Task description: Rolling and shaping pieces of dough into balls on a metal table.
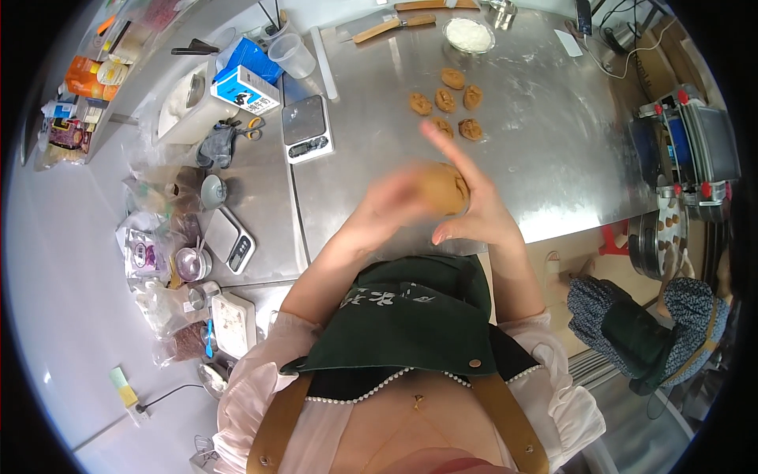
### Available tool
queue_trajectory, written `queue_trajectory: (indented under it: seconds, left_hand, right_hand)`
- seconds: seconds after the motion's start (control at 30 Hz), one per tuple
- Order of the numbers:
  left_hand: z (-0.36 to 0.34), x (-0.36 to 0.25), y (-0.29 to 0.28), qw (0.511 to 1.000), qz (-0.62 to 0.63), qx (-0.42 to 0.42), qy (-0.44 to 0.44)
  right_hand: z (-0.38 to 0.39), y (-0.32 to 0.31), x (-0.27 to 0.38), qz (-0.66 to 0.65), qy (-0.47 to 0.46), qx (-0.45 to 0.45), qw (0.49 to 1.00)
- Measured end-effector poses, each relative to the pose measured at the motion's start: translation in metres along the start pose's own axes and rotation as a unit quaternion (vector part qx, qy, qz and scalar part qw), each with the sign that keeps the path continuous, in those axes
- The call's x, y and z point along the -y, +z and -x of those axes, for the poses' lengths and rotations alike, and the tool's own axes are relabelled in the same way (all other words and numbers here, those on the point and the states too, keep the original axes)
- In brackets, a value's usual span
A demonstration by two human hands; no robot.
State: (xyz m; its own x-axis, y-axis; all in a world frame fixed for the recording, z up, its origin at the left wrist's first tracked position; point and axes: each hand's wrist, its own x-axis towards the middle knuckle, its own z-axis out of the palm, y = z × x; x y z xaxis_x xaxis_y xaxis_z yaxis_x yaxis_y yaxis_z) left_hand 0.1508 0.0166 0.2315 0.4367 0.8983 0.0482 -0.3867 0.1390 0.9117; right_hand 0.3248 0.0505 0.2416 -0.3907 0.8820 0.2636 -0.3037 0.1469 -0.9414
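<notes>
A round lump of brown dough is between my two hands, above the near part of the steel table. My right hand cups it against the palm, with thumb and fingers stretched out around it. Blurred by motion, my left hand is at the dough's left side, and its fingers cannot be made out. Just beyond my hands, several smaller brown lumps lie in a loose group on the table. Farther back stands a bowl of white powder.
A kitchen scale stands left of my hands; a second scale is nearer. Behind lie a wooden-handled scraper and a clear plastic cup. A milk carton and scissors are at left. Another person is at right.
</notes>
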Motion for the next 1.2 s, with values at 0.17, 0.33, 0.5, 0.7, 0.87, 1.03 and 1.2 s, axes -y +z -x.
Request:
queue_trajectory:
  seconds: [0.17,0.33,0.5,0.7,0.87,1.03,1.2]
  left_hand:
    - [-0.004,-0.002,0.012,0.993,0.097,-0.044,-0.049]
    - [-0.002,0.006,0.007,0.984,0.164,-0.062,-0.042]
    - [-0.003,-0.007,0.000,0.985,0.157,0.055,-0.049]
    - [-0.003,-0.001,0.009,0.987,0.148,0.001,-0.066]
    - [-0.002,-0.002,0.011,0.990,0.126,-0.020,-0.061]
    - [-0.003,-0.012,0.013,0.981,0.170,0.034,-0.088]
    - [-0.007,0.004,0.025,0.996,0.064,-0.046,-0.036]
  right_hand:
    - [-0.007,-0.005,-0.015,-0.007,-0.063,0.064,0.996]
    - [-0.005,0.014,-0.011,-0.015,-0.059,-0.023,0.998]
    - [-0.008,0.016,0.021,-0.023,-0.012,-0.088,0.996]
    - [-0.005,-0.001,-0.003,0.097,-0.078,0.007,0.992]
    - [-0.006,0.012,-0.001,0.068,-0.071,-0.048,0.994]
    - [-0.003,0.018,0.016,0.041,-0.072,-0.140,0.987]
    - [-0.001,-0.001,-0.009,0.114,-0.101,-0.046,0.987]
